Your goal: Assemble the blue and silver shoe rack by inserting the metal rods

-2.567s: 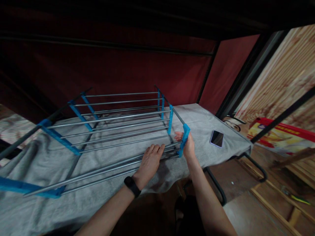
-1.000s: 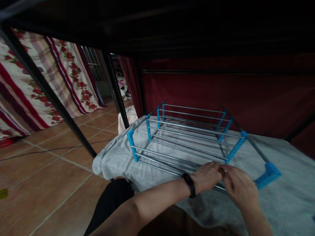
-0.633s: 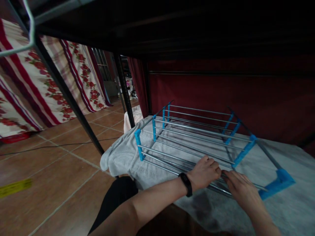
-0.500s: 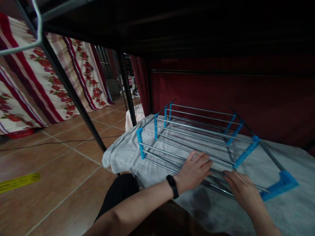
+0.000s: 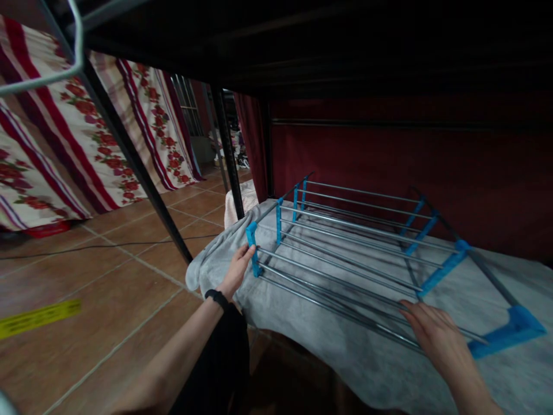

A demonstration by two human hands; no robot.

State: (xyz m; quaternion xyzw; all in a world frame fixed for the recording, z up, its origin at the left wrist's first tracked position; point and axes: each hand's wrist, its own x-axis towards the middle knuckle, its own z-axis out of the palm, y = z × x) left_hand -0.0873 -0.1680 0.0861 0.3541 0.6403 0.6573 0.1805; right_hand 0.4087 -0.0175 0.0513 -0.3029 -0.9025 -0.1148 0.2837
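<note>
A shoe rack (image 5: 345,268) of thin metal rods with blue plastic end brackets lies on a grey blanket (image 5: 298,325). At its near left corner, my left hand (image 5: 237,271), with a black band on the wrist, grips a blue bracket (image 5: 254,256). Toward the right end, my right hand (image 5: 436,329) curls over the front rods, its fingertips partly hidden behind them. Beyond that hand, another blue bracket (image 5: 510,333) joins the rod ends at the near right corner.
A dark bunk frame hangs low overhead, with a black post (image 5: 231,158) at the left. Dark red cloth (image 5: 367,155) covers the back. On the left are a tiled floor (image 5: 142,300), a black cable (image 5: 108,246), yellow tape (image 5: 41,317) and a floral curtain (image 5: 108,138).
My left hand has moved left from the middle of the front rods to the blue bracket at the rack's left end. My right hand stays near the right end.
</note>
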